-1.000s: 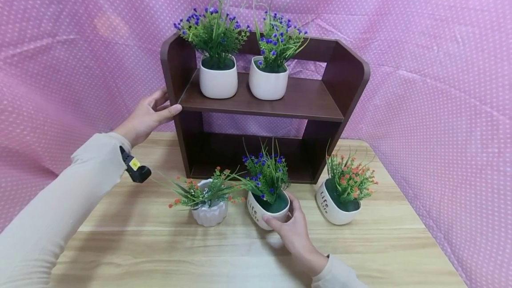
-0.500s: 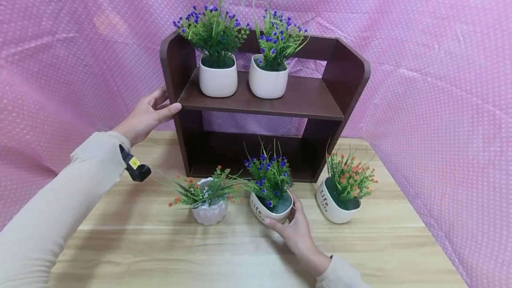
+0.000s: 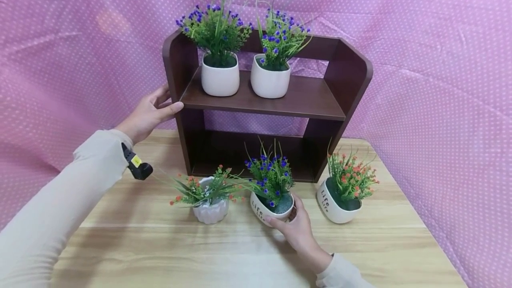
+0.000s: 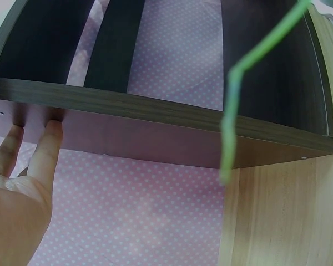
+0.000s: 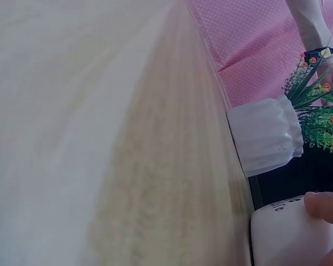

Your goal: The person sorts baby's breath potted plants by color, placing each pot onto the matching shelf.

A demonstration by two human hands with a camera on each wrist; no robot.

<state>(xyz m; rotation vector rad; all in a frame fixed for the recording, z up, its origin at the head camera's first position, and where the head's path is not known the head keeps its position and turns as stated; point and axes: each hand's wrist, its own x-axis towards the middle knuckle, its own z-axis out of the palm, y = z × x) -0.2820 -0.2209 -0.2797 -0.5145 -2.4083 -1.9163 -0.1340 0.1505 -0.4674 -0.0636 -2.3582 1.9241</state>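
Note:
In the head view my right hand (image 3: 296,228) grips a white pot (image 3: 260,210) lettered "Life", its thumb on the front and its fingers round the right side. Blue-purple flowers (image 3: 272,174) and grass grow from this pot, low over the table before the shelf. My left hand (image 3: 148,112) holds the left side panel of a dark brown two-tier shelf (image 3: 316,99). Its thumb lies at the front edge; in the left wrist view two fingertips (image 4: 54,128) press the panel's outer face. The right wrist view catches the right thumb (image 5: 324,208) on the lettered pot.
Two white pots, a left one (image 3: 220,79) and a right one (image 3: 270,81), with purple flowers stand on the upper tier. A fluted white pot (image 3: 211,211) with orange flowers is left of the held pot; a lettered orange-flowered pot (image 3: 339,210) is right. Pink dotted cloth (image 3: 432,79) hangs behind.
The right hand has shifted the purple-flowered pot slightly right and turned or tilted it a little, mostly in the first half second. The left hand stays on the shelf.

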